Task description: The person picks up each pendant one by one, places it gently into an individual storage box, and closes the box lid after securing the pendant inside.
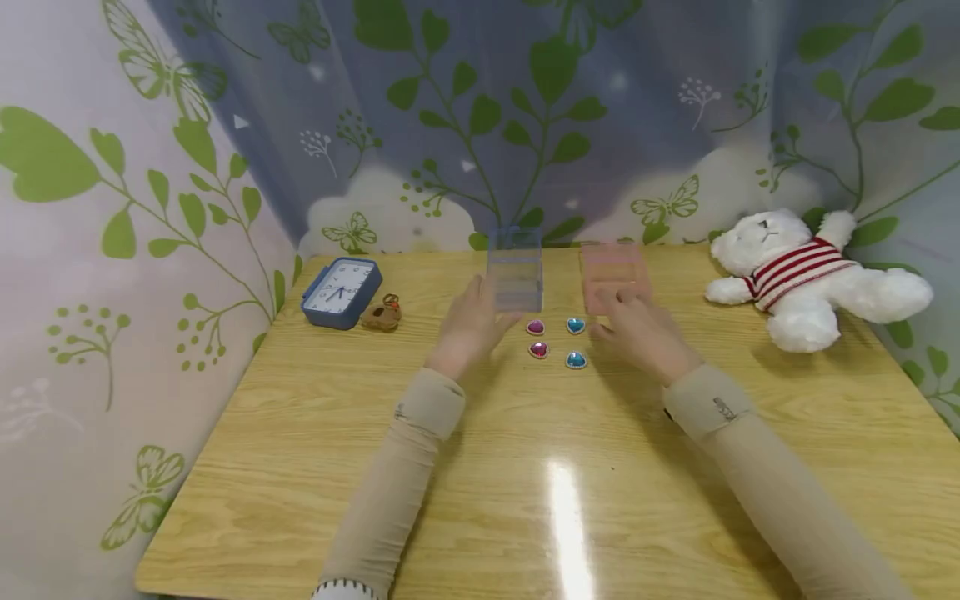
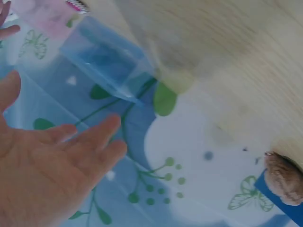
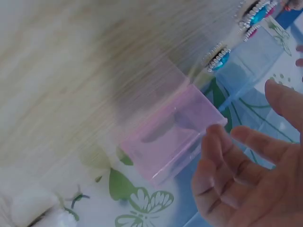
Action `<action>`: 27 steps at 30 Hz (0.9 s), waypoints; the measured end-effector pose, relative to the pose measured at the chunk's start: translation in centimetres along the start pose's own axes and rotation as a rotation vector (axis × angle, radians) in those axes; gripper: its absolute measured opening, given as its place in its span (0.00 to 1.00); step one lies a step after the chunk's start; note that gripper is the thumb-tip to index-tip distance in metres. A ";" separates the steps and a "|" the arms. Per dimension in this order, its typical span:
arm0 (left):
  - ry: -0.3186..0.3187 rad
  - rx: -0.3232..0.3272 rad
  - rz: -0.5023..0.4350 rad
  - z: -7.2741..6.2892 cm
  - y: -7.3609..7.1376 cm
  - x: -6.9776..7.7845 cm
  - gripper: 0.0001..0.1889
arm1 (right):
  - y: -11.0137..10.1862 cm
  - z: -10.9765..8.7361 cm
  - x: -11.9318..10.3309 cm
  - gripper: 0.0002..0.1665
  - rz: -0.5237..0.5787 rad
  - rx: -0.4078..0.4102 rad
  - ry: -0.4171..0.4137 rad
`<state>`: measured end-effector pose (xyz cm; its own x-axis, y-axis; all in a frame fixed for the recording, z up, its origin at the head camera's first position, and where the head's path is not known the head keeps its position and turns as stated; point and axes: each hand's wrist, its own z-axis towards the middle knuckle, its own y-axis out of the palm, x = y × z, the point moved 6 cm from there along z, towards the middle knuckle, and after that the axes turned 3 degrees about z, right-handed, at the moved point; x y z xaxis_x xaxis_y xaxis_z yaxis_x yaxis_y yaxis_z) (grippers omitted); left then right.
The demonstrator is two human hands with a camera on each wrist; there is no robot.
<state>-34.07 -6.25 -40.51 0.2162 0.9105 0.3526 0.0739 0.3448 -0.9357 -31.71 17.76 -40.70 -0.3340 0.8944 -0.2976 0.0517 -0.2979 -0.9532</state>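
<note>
A clear blue plastic box [image 1: 515,271] stands at the back of the table with its lid raised. My left hand [image 1: 471,325] is just left of it, fingers extended and holding nothing; the left wrist view shows a gap between the fingers and the blue box [image 2: 109,59]. To the right stands a clear pink box [image 1: 611,267], lid also raised. My right hand [image 1: 637,329] is at its front, fingers loosely bent around nothing; whether a fingertip touches the pink box [image 3: 170,135] I cannot tell. Between the hands lie two pink gems [image 1: 538,350] and two blue gems [image 1: 575,359].
A blue clock [image 1: 342,292] and a small brown plush keychain [image 1: 382,314] sit at the back left. On the back right a white teddy bear [image 1: 806,275] in a striped shirt leans against the patterned curtain [image 1: 465,167]. The wooden table [image 1: 510,500] extends toward me.
</note>
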 end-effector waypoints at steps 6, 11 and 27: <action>-0.089 -0.045 -0.067 1.4 -0.1 -1.6 0.45 | 0.7 1.6 -0.6 0.16 0.009 0.024 -0.066; -0.115 -0.055 -0.059 2.4 -0.6 -2.6 0.44 | 1.4 2.8 -1.5 0.19 -0.010 0.006 -0.097; -0.128 -0.035 -0.158 5.2 0.6 -2.7 0.40 | 3.3 4.9 -2.3 0.12 -0.121 -0.103 -0.019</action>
<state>-39.66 -7.31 -41.94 0.0741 0.8682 0.4906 0.1312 0.4792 -0.8678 -35.36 13.14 -42.91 -0.3618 0.9147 -0.1799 0.1060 -0.1514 -0.9828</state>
